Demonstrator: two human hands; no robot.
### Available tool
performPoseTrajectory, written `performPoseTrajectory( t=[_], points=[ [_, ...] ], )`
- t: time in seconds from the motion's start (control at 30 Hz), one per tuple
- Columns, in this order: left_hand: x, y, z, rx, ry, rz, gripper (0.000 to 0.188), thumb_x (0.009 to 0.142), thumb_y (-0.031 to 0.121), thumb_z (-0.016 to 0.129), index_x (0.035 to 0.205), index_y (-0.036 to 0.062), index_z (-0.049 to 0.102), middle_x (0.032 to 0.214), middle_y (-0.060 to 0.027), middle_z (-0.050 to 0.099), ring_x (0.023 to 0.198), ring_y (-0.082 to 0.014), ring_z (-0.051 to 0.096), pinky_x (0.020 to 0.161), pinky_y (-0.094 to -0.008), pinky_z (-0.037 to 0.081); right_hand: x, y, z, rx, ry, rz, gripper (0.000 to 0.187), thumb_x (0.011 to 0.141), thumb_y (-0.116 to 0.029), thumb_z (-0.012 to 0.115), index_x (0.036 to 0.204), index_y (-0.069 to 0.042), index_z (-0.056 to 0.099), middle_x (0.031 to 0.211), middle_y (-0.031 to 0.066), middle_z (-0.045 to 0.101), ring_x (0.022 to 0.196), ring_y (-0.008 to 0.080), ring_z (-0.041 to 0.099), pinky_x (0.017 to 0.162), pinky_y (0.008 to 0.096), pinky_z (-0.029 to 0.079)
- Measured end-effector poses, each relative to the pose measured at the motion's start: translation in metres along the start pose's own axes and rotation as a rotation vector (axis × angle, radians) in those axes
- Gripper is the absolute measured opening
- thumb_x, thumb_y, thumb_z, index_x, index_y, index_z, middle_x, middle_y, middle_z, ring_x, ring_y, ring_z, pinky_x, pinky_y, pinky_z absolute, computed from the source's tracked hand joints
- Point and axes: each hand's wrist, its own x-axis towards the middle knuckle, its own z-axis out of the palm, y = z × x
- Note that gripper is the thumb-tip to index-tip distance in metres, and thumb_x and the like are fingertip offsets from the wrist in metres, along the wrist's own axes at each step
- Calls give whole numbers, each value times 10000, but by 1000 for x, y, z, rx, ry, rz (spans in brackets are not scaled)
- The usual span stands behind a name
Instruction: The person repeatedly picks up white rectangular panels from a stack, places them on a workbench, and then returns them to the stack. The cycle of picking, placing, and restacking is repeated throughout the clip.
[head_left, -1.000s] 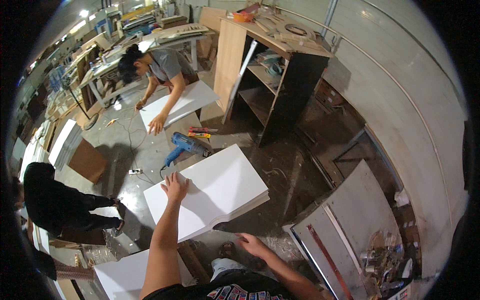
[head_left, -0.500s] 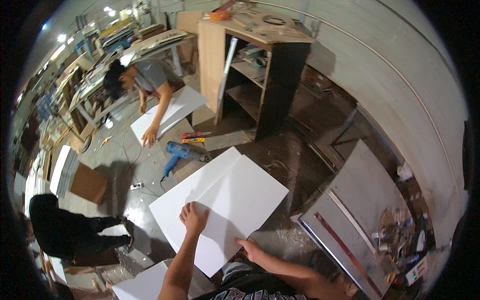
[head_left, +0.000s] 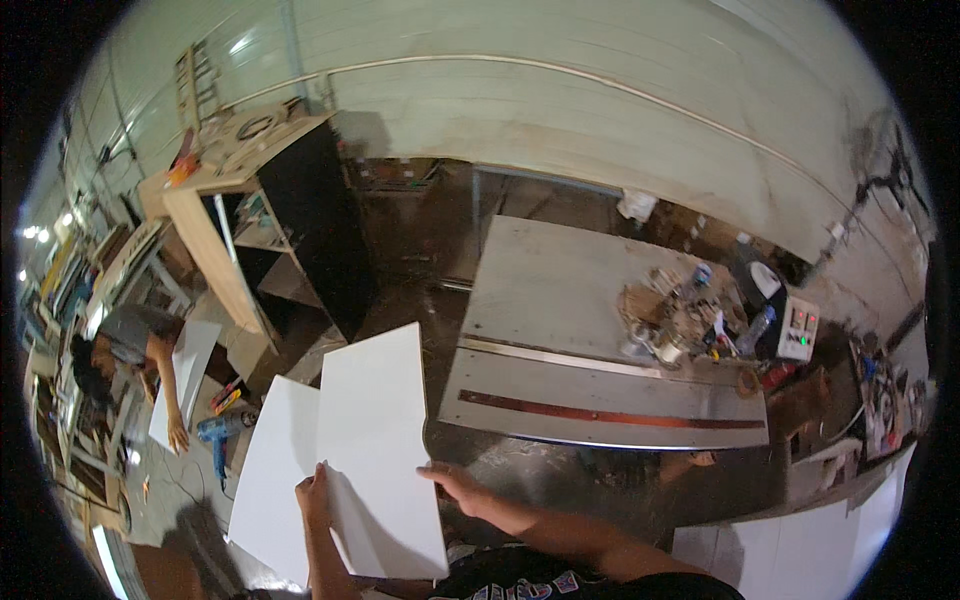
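A white rectangular panel (head_left: 375, 425) is held in front of me between both hands. My left hand (head_left: 313, 492) is closed on its left edge. On the opposite edge, my right hand (head_left: 450, 482) grips with the thumb over the face and the other fingers hidden beneath. Another white panel (head_left: 272, 475) lies to the left, partly covered by the held one. Beyond it, a blue heat gun (head_left: 225, 427) rests by some red and yellow hand tools (head_left: 228, 396).
At the right stands a grey metal-topped machine table (head_left: 575, 290) with a red strip, cluttered at its far end. A wooden cabinet with a black side (head_left: 315, 215) is at the back left. A co-worker (head_left: 140, 345) bends over a white board (head_left: 188, 375). White panels (head_left: 800, 545) are at lower right.
My view has swung right, toward the machine table. The top panel has turned and shifted off the one beneath. My left hand has gone from lying on its face to holding its left edge.
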Motion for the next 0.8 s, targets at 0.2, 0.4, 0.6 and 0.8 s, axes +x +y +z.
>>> performPoseTrajectory(
  t=[0.2,0.4,0.6,0.8],
  points=[
    [-48,39,186,-133,-56,288,469,1149,386,750,924,-24,791,860,-90,748,764,-211,663,669,-434,551,-107,-10,-182,437,-62,59,788,1165,-723,475,1544,-77,723,1428,130,802,1267,297,749,1127,515,557],
    [-111,64,357,-340,-106,-46,436,1170,299,717,898,-43,730,920,-119,774,762,-205,678,667,-450,575,-214,13,-294,1077,107,-229,890,1156,-768,433,1563,-13,671,1482,184,754,1355,382,692,1222,576,482],
    [-182,46,464,-384,-273,82,401,1176,259,704,1256,-130,647,1049,-172,769,877,-239,747,720,-467,623,-226,37,-334,1259,-140,-614,804,1165,-706,481,1511,-4,662,1377,141,754,1270,370,665,1209,548,462],
    [-177,66,486,590,-852,198,471,1161,374,706,1360,-51,664,1147,-234,792,1042,-374,786,864,-486,649,-228,14,-346,829,731,-351,579,1169,-525,606,1464,-35,699,1286,111,794,1184,313,732,1043,515,576]
  ],
)
